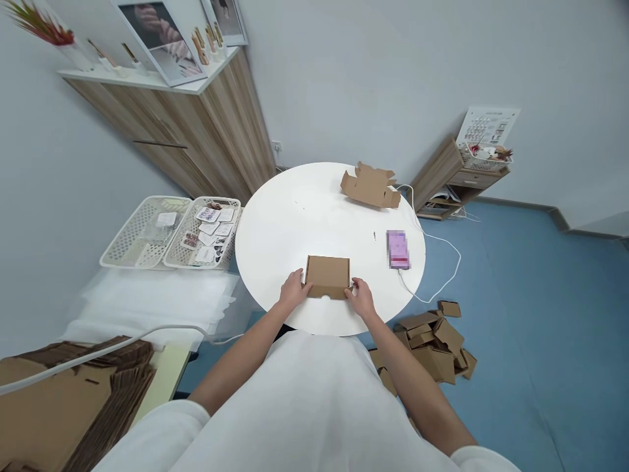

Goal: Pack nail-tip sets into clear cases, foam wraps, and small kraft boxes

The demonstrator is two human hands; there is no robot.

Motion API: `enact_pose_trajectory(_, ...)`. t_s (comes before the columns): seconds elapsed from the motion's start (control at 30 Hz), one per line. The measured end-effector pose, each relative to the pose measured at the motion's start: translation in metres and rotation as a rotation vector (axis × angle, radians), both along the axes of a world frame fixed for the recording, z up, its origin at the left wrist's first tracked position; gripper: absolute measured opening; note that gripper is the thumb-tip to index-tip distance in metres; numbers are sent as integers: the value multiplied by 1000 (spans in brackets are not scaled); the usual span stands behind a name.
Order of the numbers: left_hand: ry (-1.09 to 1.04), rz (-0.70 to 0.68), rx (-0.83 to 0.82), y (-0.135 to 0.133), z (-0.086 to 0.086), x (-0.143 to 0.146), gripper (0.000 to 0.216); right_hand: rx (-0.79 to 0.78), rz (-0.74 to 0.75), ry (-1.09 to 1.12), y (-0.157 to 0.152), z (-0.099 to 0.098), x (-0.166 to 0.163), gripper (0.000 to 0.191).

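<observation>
A small brown cardboard box lies on the round white table, close to its near edge. Its top is down flat, and a front flap runs along the side facing me. My left hand grips the box's front left corner, thumb on the flap. At the front right corner my right hand pinches the same flap area between thumb and fingers. Farther back on the table rests a partly folded cardboard box blank, its flaps sticking out.
A phone with a cable lies at the table's right. White baskets holding packets stand on the left, above a stack of flat cardboard. Several folded boxes are piled on the floor at right. A wooden cabinet stands behind.
</observation>
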State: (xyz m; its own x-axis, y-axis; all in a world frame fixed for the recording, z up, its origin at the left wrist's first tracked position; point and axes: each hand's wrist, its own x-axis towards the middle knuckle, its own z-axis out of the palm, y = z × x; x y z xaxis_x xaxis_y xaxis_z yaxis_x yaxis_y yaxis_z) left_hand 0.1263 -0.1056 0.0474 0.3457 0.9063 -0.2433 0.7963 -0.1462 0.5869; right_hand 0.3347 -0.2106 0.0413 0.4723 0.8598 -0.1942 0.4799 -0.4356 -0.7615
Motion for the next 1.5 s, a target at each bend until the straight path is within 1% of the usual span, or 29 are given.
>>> enact_pose_trajectory(0.07, -31, -18, 79, -4, 0, -2, 49, 34, 35, -31, -5, 4, 2, 45)
enact_pose_trajectory(0.13, -59, -46, 109, -7, 2, -5, 45, 27, 104, -31, -9, 8, 4, 47)
enact_pose_trajectory(0.23, -120, -107, 66, -12, 5, -8, 47, -12, 220, 0, -11, 12, 5, 51)
enact_pose_trajectory(0.3, -167, -128, 13, -15, 9, -8, 53, -20, 256, 53, -10, 13, 4, 55)
enact_pose_trajectory(0.4, -207, -118, -33, -14, 17, -10, 52, -8, 218, 168, -6, 15, 4, 53)
enact_pose_trajectory(0.47, -228, -118, -51, -11, 24, -12, 51, 17, 174, 269, -3, 20, 6, 49)
enact_pose_trajectory(0.57, -227, -133, -78, -6, 32, -15, 64, 38, 124, 415, 3, 36, 12, 47)
enact_pose_trajectory(0.63, -190, -154, -77, -2, 35, -13, 70, 16, 129, 452, 8, 48, 16, 49)
enact_pose_trajectory(0.67, -169, -169, -66, 1, 36, -12, 67, 4, 148, 450, 11, 53, 17, 51)
enact_pose_trajectory(0.73, -126, -184, -38, 6, 37, -8, 55, -14, 187, 427, 16, 60, 20, 53)
enact_pose_trajectory(0.8, -74, -178, -31, 13, 38, -4, 44, -29, 185, 399, 22, 62, 22, 54)
enact_pose_trajectory(0.87, -25, -152, -52, 21, 39, 0, 41, -45, 160, 363, 28, 60, 23, 52)
enact_pose_trajectory(0.97, -19, -92, -57, 29, 41, 3, 43, -46, 160, 271, 39, 58, 24, 44)
enact_pose_trajectory(1.07, -15, -60, 24, 33, 44, 6, 39, -37, 195, 152, 51, 61, 23, 36)
enact_pose_trajectory(1.17, 48, -60, 142, 35, 47, 10, 29, -61, 218, 74, 59, 66, 23, 42)
enact_pose_trajectory(1.2, 62, -61, 159, 36, 48, 11, 26, -70, 215, 67, 61, 67, 23, 43)
enact_pose_trajectory(1.3, 63, -81, 133, 40, 49, 13, 20, -74, 193, 96, 64, 67, 23, 43)
enact_pose_trajectory(1.37, 42, -101, 109, 41, 49, 13, 20, -66, 175, 142, 65, 66, 24, 42)
enact_pose_trajectory(1.5, -20, -108, 102, 43, 48, 10, 38, -38, 163, 273, 64, 62, 24, 40)
